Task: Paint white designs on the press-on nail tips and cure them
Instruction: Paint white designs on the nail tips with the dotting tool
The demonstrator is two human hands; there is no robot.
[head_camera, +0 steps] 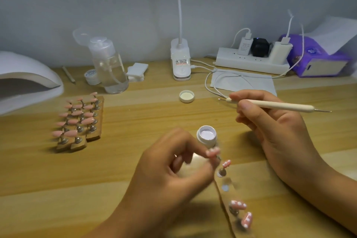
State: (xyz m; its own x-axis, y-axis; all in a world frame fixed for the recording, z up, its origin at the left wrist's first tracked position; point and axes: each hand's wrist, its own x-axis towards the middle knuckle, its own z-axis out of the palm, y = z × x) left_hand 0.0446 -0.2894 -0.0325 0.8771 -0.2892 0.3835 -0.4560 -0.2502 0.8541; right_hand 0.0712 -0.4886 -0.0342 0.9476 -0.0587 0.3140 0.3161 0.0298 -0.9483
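My left hand (173,166) pinches a pink nail tip (213,151) on its stand; motion blurs it. Below it a wooden strip (225,204) carries more pink tips with white dots (238,205). An open small jar of white gel (206,134) stands just behind my left fingers. My right hand (270,121) holds a cream dotting pen (274,105) level above the table, its metal tip pointing left. Several plain pink nail tips stand on wooden strips (80,121) at the left.
A white curing lamp (23,81) sits at the far left. At the back stand a clear pump bottle (110,65), a small jar (90,76), cotton pads (137,71), a lamp base (180,60), a power strip (251,62) and a purple tissue pack (316,58). The jar lid (186,96) lies mid-table.
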